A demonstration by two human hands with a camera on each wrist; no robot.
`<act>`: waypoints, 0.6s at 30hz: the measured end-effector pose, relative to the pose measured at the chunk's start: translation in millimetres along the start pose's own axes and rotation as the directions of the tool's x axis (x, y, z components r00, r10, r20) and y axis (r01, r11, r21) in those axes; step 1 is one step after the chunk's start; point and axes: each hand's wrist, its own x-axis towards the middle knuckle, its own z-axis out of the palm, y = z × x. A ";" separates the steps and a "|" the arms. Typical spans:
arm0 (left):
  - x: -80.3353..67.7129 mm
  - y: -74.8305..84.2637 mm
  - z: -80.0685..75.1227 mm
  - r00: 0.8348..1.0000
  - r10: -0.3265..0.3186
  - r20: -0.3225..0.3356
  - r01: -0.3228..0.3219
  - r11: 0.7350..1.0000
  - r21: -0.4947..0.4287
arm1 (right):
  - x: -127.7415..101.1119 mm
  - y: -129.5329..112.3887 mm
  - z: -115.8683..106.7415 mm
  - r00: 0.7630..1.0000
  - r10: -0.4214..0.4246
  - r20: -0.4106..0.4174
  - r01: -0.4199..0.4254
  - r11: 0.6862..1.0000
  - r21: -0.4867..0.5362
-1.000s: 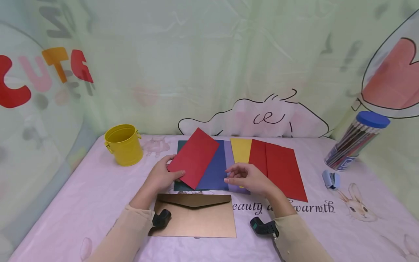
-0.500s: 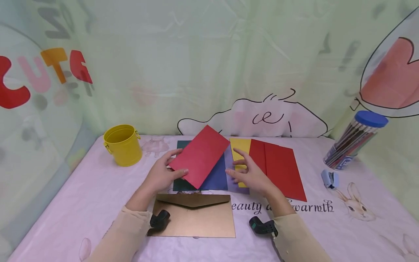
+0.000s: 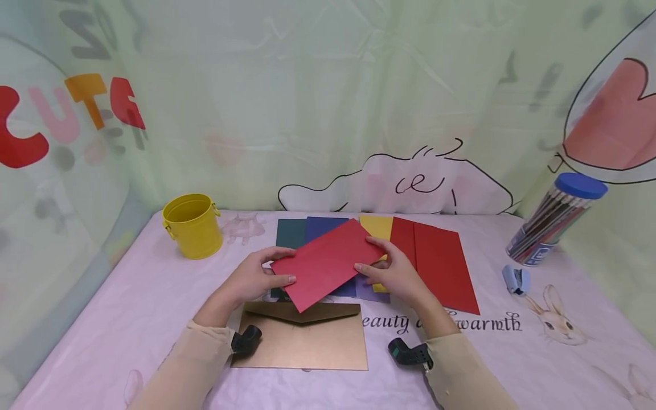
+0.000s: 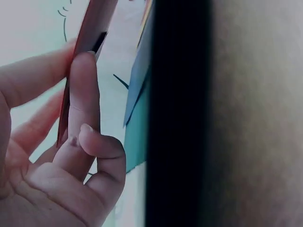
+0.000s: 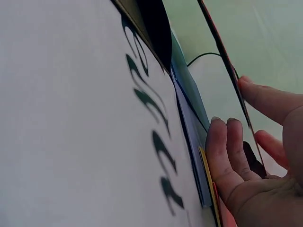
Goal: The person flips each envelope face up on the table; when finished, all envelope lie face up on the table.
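Note:
A red envelope [image 3: 328,259] hangs tilted in the air between both hands. My left hand [image 3: 256,276] grips its left end, thumb in front; the left wrist view shows fingers [image 4: 83,90] against the envelope [image 4: 94,28]. At the opposite end my right hand [image 3: 397,273] pinches it, and in the right wrist view the envelope [image 5: 222,52] stands edge-on between thumb and fingers. Beneath and behind lie overlapping envelopes: green [image 3: 291,232], blue [image 3: 325,225], purple [image 3: 373,291], yellow [image 3: 376,226] and red [image 3: 446,267]. A gold envelope [image 3: 307,347] with a brown flap lies nearer, below the hands.
A yellow bucket [image 3: 197,228] stands at the back left. On the right are a clear tub of pencils [image 3: 550,228] with a blue lid and a small light-blue object [image 3: 516,280], perhaps a stapler. A printed cloth covers the table [image 3: 128,319], with a curtain behind.
The held red envelope has turned flatter, lowering its far end and moving right. My right hand, free of it before, now takes its right end. My left hand keeps its grip.

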 end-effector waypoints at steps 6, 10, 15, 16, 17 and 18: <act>-0.8 -5.0 -1.4 0.991 0.021 0.129 -0.028 0.998 0.056 | 2.1 3.0 1.2 1.000 0.025 -0.018 -0.025 0.999 -0.046; -1.3 -7.2 -1.5 0.978 0.072 0.195 -0.095 0.989 0.110 | 2.0 2.9 2.0 0.998 0.055 -0.023 -0.057 0.994 -0.095; -2.6 -6.9 -0.3 0.977 0.074 0.200 -0.112 0.976 0.186 | 1.5 1.8 2.9 0.997 0.074 -0.025 -0.077 0.990 -0.120; -2.9 -6.8 -0.3 0.977 0.076 0.201 -0.116 0.973 0.197 | 1.7 2.1 3.0 0.997 0.077 -0.023 -0.079 0.990 -0.120; -3.2 -6.6 -0.3 0.976 0.082 0.202 -0.123 0.972 0.202 | 1.9 2.4 3.1 0.997 0.079 -0.021 -0.081 0.990 -0.119; -3.5 -6.4 -0.5 0.975 0.088 0.204 -0.131 0.969 0.208 | 2.1 2.8 3.2 0.997 0.079 -0.021 -0.081 0.989 -0.120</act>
